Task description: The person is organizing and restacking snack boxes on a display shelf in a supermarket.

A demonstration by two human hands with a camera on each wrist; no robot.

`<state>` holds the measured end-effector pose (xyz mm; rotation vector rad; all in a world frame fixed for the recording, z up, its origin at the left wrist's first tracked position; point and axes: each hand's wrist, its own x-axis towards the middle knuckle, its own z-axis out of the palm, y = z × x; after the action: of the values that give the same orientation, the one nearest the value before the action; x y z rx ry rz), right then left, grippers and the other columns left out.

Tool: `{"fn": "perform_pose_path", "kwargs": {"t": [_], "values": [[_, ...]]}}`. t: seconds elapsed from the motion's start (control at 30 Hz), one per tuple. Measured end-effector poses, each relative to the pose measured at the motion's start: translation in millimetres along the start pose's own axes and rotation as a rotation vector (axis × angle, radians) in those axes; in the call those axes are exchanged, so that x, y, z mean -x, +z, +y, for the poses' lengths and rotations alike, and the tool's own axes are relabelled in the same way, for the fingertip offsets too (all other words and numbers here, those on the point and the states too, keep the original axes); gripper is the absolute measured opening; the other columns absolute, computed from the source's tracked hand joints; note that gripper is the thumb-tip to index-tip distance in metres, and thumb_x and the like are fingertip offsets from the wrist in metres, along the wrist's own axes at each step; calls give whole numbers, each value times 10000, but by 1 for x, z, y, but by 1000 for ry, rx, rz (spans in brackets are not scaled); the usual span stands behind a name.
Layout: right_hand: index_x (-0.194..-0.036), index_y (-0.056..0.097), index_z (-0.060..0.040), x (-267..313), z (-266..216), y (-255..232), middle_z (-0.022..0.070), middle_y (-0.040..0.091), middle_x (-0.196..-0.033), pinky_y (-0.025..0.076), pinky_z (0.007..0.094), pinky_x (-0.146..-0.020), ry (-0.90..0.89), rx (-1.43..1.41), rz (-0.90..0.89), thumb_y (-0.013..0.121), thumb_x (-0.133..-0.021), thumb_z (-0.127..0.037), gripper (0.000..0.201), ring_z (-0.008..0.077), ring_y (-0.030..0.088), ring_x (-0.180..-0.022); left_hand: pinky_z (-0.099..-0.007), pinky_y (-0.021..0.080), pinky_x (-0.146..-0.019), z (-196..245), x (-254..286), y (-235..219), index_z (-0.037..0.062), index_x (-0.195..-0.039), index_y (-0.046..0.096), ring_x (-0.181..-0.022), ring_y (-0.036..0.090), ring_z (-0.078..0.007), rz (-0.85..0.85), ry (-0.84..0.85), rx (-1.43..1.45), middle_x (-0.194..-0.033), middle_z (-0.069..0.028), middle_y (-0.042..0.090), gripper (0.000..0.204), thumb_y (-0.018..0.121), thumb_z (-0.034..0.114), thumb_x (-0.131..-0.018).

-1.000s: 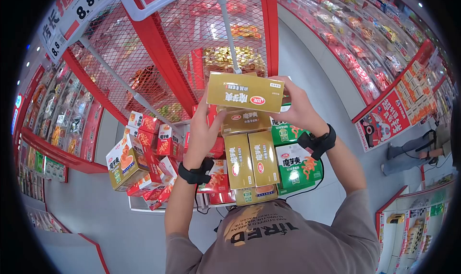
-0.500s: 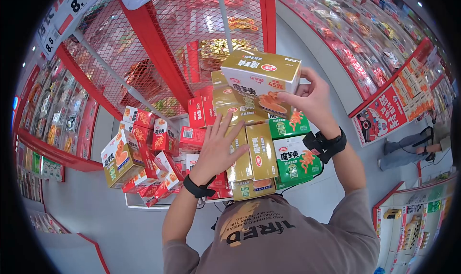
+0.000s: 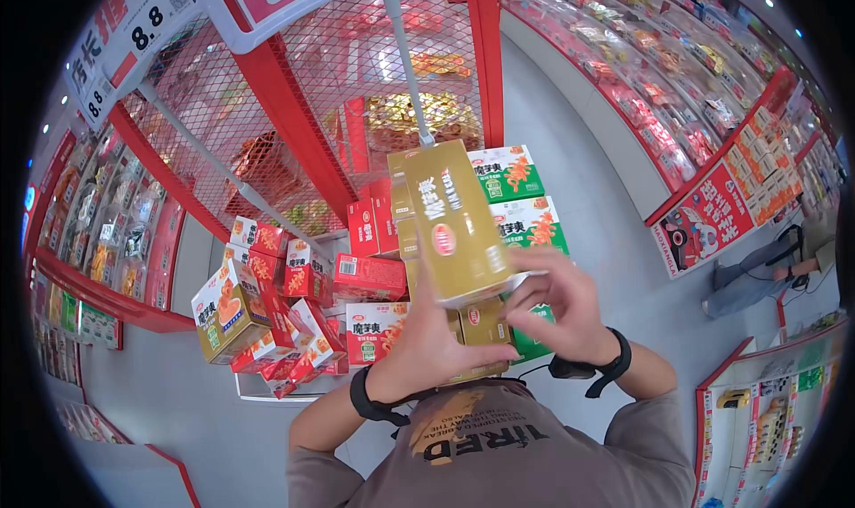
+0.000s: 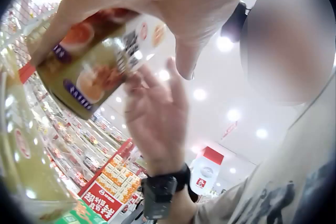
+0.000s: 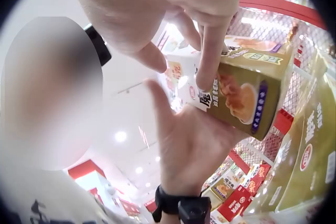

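A gold box with Chinese lettering [image 3: 452,214] is tilted above a stack of like boxes, its near end toward the person. My left hand [image 3: 427,343] holds it from the left and below, the fingers mostly hidden behind it in the head view. Its thumb stands out away from the box. At the near right corner is my right hand [image 3: 561,303]. In the right wrist view its outstretched finger [image 5: 211,56] lies against the white and gold face [image 5: 239,98]. The left palm [image 5: 191,137] shows below the box there.
Red boxes [image 3: 370,276] lie piled at the left, with another gold box [image 3: 230,312] on that heap. Green and white boxes [image 3: 525,219] stand at the right of the stack. A red-framed mesh cage [image 3: 312,125] rises behind, and a shop shelf [image 3: 614,98] runs along the right.
The gold box has turned from lying crosswise to pointing lengthwise and come nearer the person. My left hand has gone from the stacked boxes to the held box; the right hand has moved down to its near corner.
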<state>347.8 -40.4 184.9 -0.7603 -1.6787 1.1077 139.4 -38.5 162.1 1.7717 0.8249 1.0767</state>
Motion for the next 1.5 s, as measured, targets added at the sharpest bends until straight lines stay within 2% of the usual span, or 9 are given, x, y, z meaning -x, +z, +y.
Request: {"fn": "perform_pose_path", "kwargs": {"t": [0.2,0.3,0.37,0.47,0.83,1.13,1.3,1.37,1.5], "values": [[-1422,447,-36,-7,1,3,249,192,-1571,534,333,-917,-108,63,-374,633,-855,-8,598,218,672,-1022,-325,541,-849,-13,0,-25,-33,-1351,375,-1037,644,-210,259,-83,150,-1229,-151,575,808,840,85,-701],[-1437,427,-46,-34,23,-29,246,368,-1497,541,311,-881,-156,200,-545,652,-869,-50,611,222,672,-1051,-342,507,-919,-17,-5,-40,-34,-1362,374,-1110,609,-217,277,-20,218,-1273,-152,556,789,804,113,-717],[-1437,418,-67,-57,27,-41,190,514,-1387,535,287,-865,129,329,-57,732,-811,-70,700,187,674,-1008,-353,471,-982,-25,-12,-49,-37,-1377,361,-1170,575,-227,249,32,364,-1292,-158,542,807,791,153,-722],[-1433,395,-37,-84,28,-64,146,626,-1202,547,286,-777,242,194,-114,808,-760,-127,794,148,665,-914,-369,374,-1076,-39,-20,-60,-52,-1405,332,-1252,510,-234,196,150,308,-1322,-146,519,861,779,205,-716],[-1391,378,-6,-153,111,-59,148,572,-1272,491,254,-578,178,194,-156,809,-775,-187,773,92,605,-745,-317,430,-1040,-124,-90,-116,-32,-1444,382,-1228,530,-176,240,57,52,-1368,-135,533,582,624,30,-919],[-1379,409,-40,-146,105,-59,90,553,-1293,499,262,-708,146,372,-119,828,-733,-193,785,111,562,-783,-381,484,-959,-36,-1,-97,-19,-1235,602,-1154,611,-327,345,13,-517,-1242,-216,622,379,652,101,-879],[-1441,349,-57,-137,100,-60,134,504,-1382,513,272,-713,155,363,-144,828,-716,-186,879,128,595,-800,-382,478,-885,5,113,-150,-30,-1042,654,-990,642,-324,1088,32,-1032,-1069,-189,667,243,660,138,-867],[-1475,312,-75,-129,87,-61,143,482,-1408,512,270,-710,166,373,-138,823,-717,-176,920,122,595,-798,-367,477,-872,-17,152,-196,-39,-1055,639,-987,642,-300,1419,-123,-1134,-1072,-188,666,334,670,244,-880],[-1513,278,-128,-125,75,-68,137,462,-1425,489,237,-689,117,354,-89,796,-738,-146,933,90,595,-801,-355,483,-850,-41,187,-228,-35,-1121,627,-971,643,-258,1223,-647,-739,-1052,-178,673,527,688,420,-861]]}}
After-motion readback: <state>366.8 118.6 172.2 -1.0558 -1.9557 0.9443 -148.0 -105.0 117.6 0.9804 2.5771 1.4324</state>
